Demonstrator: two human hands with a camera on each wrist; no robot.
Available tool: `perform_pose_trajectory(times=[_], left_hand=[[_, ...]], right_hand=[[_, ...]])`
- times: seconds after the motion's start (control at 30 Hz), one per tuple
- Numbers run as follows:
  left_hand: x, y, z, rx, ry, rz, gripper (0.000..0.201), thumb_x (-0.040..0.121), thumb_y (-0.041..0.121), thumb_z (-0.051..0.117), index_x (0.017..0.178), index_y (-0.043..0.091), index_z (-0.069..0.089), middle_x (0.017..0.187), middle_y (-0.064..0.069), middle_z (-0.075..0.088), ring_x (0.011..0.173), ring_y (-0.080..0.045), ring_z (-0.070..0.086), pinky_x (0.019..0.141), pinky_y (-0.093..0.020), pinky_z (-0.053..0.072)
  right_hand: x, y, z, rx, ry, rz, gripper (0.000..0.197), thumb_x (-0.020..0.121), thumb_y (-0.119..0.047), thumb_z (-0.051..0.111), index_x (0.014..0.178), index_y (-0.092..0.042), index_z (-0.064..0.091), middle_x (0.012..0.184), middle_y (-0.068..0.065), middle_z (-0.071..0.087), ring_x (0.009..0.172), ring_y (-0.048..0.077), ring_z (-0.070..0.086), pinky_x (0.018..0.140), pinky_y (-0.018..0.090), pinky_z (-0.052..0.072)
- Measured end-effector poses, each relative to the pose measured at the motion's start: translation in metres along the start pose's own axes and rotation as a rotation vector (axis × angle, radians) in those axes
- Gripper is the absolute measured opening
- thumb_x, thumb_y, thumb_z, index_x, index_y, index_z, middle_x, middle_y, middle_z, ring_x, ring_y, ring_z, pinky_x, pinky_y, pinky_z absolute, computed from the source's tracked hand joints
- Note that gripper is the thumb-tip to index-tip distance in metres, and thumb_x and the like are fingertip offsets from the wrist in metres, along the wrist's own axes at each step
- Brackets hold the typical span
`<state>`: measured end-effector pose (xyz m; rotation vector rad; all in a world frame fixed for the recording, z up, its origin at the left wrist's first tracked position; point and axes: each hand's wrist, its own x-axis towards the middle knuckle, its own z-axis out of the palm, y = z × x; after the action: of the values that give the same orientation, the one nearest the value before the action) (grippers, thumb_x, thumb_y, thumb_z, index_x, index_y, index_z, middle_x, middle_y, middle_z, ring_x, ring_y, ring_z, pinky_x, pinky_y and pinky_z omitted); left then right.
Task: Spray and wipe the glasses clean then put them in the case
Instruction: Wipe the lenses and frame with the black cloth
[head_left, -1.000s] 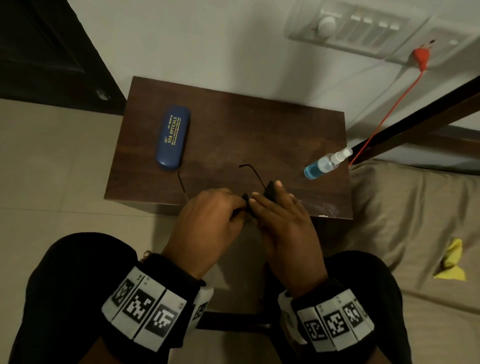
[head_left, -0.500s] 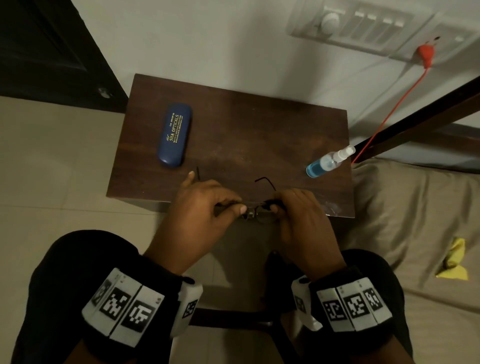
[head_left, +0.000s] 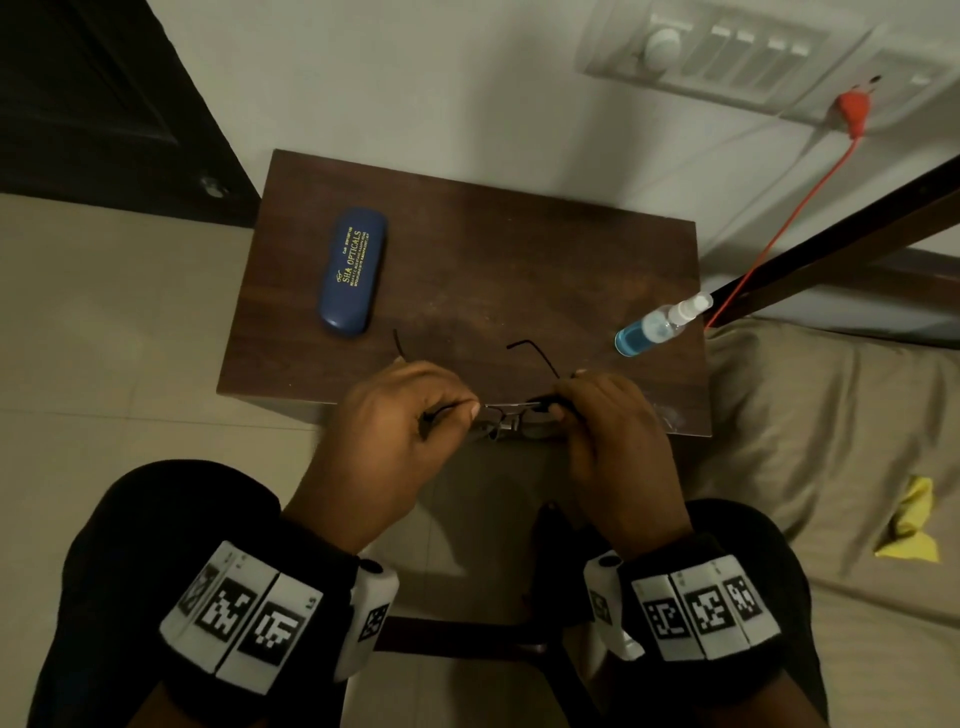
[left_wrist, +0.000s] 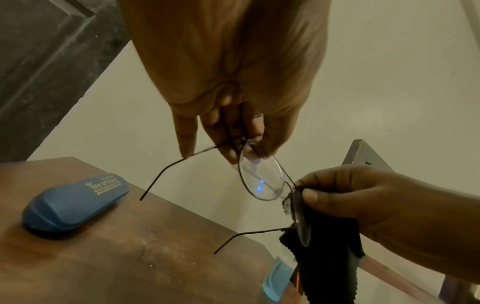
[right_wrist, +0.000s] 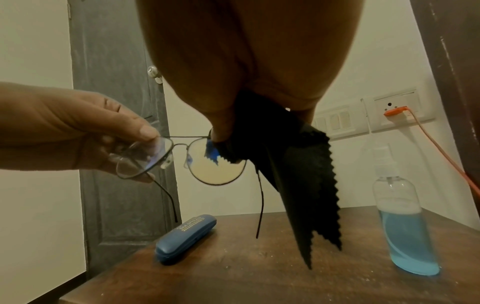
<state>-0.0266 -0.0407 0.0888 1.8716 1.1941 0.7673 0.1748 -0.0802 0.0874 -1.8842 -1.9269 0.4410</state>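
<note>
- The left hand (head_left: 400, 415) pinches one round lens of the glasses (right_wrist: 182, 158) between thumb and fingers, at the near edge of the table (head_left: 493, 249).
- The right hand (head_left: 608, 415) is curled around a black cloth (right_wrist: 298, 174) and presses it on the other lens — thumb on one side, fingers on the other.
- The glasses are up in the air between the two hands, just above the table's front edge. The frame is thin dark wire, the lenses are clear and round, and both thin arms stick out open over the table.
- The cloth is soft, with a zigzag edge, and most of it hangs down loose below the right hand.
- The table is dark brown wood, a bit dusty and scratched.
- The case (head_left: 353, 270) is blue, hard and smooth, with rounded ends and gold letters. It lies shut on the left side, well apart from the hands.
- The spray bottle (head_left: 657, 330) is clear plastic with blue liquid — it stands near the right edge.
- There is bare wood between the case and the bottle.
- Behind the table is a pale wall with a switch board (head_left: 727, 52) and an orange plug (head_left: 852, 106). A dark door (head_left: 93, 104) is on the left and a tan bed (head_left: 831, 441) is on the right.
</note>
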Motion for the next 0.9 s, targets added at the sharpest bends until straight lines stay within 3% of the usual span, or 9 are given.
perform_pose_trajectory(times=[0.1,0.17,0.23,0.5,0.63,0.77,0.83,0.9], left_hand=[[0.000,0.002,0.008,0.009,0.005,-0.006,0.026,0.086,0.031,0.051,0.080,0.014,0.070,0.083,0.005,0.067,0.076,-0.009,0.061,0.084,-0.037,0.051],[0.001,0.004,0.012,0.021,-0.003,0.003,0.026,0.085,0.029,0.051,0.081,0.013,0.070,0.083,0.003,0.068,0.077,-0.011,0.062,0.083,-0.040,0.052],[0.001,0.004,0.014,0.016,-0.007,0.007,0.025,0.084,0.028,0.051,0.081,0.013,0.071,0.083,0.002,0.068,0.077,-0.012,0.063,0.082,-0.043,0.053],[0.000,-0.001,0.010,-0.046,0.033,-0.036,0.027,0.085,0.033,0.051,0.079,0.015,0.070,0.082,0.007,0.066,0.077,-0.006,0.061,0.088,-0.050,0.051],[0.003,0.003,0.017,-0.033,0.026,-0.024,0.027,0.083,0.031,0.052,0.081,0.013,0.072,0.084,0.003,0.069,0.078,-0.008,0.062,0.086,-0.049,0.052],[0.003,0.000,0.014,-0.046,0.017,-0.018,0.025,0.083,0.029,0.053,0.080,0.012,0.071,0.082,0.001,0.069,0.078,-0.010,0.063,0.088,-0.048,0.051],[0.002,-0.001,0.014,-0.054,0.028,-0.012,0.025,0.084,0.030,0.053,0.082,0.013,0.072,0.085,0.002,0.069,0.084,-0.009,0.063,0.097,-0.041,0.047],[0.001,-0.001,0.015,-0.061,0.052,-0.026,0.024,0.086,0.032,0.053,0.094,0.018,0.071,0.099,0.004,0.067,0.099,-0.007,0.060,0.103,-0.029,0.041]], right_hand=[[-0.003,-0.015,0.005,-0.028,0.001,-0.036,0.032,0.087,-0.024,0.041,0.101,-0.012,0.068,0.098,0.005,0.070,0.107,0.029,0.061,0.092,0.051,0.049],[-0.007,-0.031,0.012,-0.043,0.006,-0.060,0.031,0.087,-0.022,0.042,0.103,-0.014,0.068,0.101,0.003,0.071,0.115,0.028,0.058,0.101,0.048,0.042],[-0.009,-0.037,0.017,-0.044,0.033,-0.064,0.028,0.088,-0.021,0.045,0.104,-0.015,0.068,0.102,0.001,0.072,0.118,0.028,0.056,0.103,0.045,0.039],[-0.008,-0.009,0.005,-0.061,-0.039,0.062,0.040,0.090,-0.033,0.036,0.110,-0.017,0.068,0.110,0.001,0.071,0.128,0.029,0.048,0.103,0.056,0.039],[-0.008,-0.028,0.011,-0.002,-0.033,-0.001,0.033,0.089,-0.027,0.041,0.105,-0.018,0.068,0.104,0.000,0.072,0.121,0.028,0.054,0.105,0.050,0.038],[0.000,-0.033,0.015,0.078,-0.046,0.022,0.028,0.088,-0.027,0.041,0.091,-0.017,0.068,0.087,0.000,0.069,0.092,0.022,0.061,0.091,0.050,0.047],[0.003,-0.034,0.015,0.103,-0.052,0.037,0.028,0.088,-0.028,0.040,0.088,-0.017,0.067,0.083,0.000,0.067,0.084,0.020,0.058,0.085,0.047,0.048],[0.004,-0.036,0.014,0.115,-0.062,0.071,0.028,0.088,-0.026,0.041,0.090,-0.017,0.067,0.085,-0.001,0.067,0.085,0.018,0.056,0.085,0.041,0.047]])
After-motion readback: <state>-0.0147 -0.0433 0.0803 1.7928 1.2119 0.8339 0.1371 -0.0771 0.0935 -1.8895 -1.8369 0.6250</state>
